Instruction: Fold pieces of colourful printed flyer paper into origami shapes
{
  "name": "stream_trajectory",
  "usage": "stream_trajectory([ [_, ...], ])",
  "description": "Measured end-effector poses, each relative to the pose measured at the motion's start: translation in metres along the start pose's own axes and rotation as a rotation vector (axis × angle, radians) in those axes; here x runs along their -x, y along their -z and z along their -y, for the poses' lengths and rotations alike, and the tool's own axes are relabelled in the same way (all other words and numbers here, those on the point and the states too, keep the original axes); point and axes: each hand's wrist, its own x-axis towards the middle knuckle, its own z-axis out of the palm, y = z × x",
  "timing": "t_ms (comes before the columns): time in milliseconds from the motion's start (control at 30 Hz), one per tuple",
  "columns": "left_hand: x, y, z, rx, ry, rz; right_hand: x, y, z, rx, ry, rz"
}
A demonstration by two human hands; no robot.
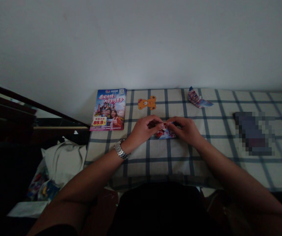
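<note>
Between my hands, low over the checked cloth, is a small folded piece of printed flyer paper (165, 133) in red, white and blue. My left hand (147, 126), with a metal watch (121, 150) at its wrist, pinches the paper's upper left part. On the upper right, my right hand (183, 127) grips the same paper with thumb and fingers. Its top edge is partly hidden by my fingers. Further back on the right lies a folded paper shape (197, 99) with a similar print. A stack of printed flyers (108, 109) lies left of my hands.
The checked cloth (155, 160) covers a long surface against a pale wall (141, 42). An orange bear printed figure (147, 103) is beyond my hands. A dark, pixelated object (252, 132) lies at right. White bags (65, 157) sit at lower left beside the surface.
</note>
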Motion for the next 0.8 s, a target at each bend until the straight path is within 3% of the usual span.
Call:
stream_trajectory([
  [167, -0.0005, -0.001, -0.0008, -0.013, -0.007, -0.003, -0.0005, -0.0002, 0.0009, -0.05, -0.035, -0.002],
  [433, -0.0022, -0.0014, 0.0055, 0.013, -0.01, -0.111, -0.0025, -0.0019, -0.0017, -0.324, -0.228, -0.047],
  [800, 0.0015, -0.0031, 0.0019, -0.053, 0.007, 0.009, -0.001, 0.0023, 0.0011, -0.204, -0.16, -0.009],
])
